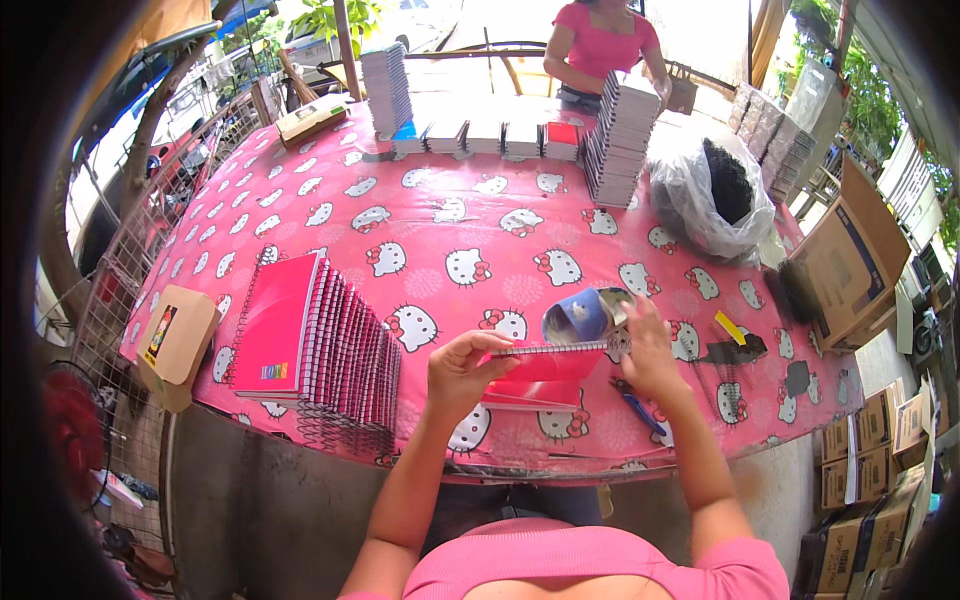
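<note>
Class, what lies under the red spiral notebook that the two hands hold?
Under the red spiral notebook lies another red notebook on the pink tablecloth; only its lower edge shows. Whether more lie beneath cannot be seen.

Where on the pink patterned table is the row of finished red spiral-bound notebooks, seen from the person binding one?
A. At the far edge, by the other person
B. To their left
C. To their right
B. The row of red spiral-bound notebooks lies beyond the left hand, towards the table's left edge.

Hidden under the left hand (462,372): near corner of the red notebook (540,365). Cut off at top edge: co-worker's head (600,3).
</note>
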`<control>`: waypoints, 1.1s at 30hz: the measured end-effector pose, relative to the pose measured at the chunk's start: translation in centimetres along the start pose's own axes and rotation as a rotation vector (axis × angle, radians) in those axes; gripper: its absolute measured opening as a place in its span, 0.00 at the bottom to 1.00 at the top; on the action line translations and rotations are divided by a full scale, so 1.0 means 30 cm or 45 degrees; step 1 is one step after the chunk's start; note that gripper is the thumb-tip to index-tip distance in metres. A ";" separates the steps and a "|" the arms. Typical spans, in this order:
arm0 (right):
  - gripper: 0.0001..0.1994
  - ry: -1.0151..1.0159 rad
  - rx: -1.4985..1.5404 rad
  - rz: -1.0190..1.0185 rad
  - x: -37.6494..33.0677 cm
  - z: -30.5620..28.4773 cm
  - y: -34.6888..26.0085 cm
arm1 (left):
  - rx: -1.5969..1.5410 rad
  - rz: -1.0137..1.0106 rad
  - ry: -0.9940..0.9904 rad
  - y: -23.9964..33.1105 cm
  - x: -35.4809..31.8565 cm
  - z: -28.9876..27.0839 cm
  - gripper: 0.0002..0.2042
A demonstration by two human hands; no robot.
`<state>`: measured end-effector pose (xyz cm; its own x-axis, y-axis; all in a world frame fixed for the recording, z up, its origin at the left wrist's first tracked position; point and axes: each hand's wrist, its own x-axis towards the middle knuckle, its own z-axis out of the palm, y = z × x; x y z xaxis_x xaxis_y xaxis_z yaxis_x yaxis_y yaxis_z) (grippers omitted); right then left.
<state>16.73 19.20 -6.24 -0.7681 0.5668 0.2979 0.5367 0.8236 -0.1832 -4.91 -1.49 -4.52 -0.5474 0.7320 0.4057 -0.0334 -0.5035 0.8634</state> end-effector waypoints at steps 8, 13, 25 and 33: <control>0.38 -0.314 -0.055 0.173 -0.381 -0.084 -0.030 | 0.860 0.515 -0.238 0.011 -0.117 0.085 0.12; 0.25 -0.032 0.214 0.144 -0.334 -0.089 -0.015 | 0.988 0.465 -0.151 -0.009 -0.123 0.143 0.12; 0.23 0.130 0.646 -0.144 -0.226 -0.191 -0.341 | 0.870 0.442 0.070 -0.017 -0.111 0.157 0.11; 0.20 -0.144 0.952 0.043 -0.206 -0.217 -0.334 | 0.904 0.514 0.052 -0.038 -0.116 0.148 0.12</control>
<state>18.37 7.32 -0.14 -0.8081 0.5575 0.1905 0.2118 0.5766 -0.7891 0.75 -1.41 -5.58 -0.4349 0.5322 0.7264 0.7028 -0.3037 0.6433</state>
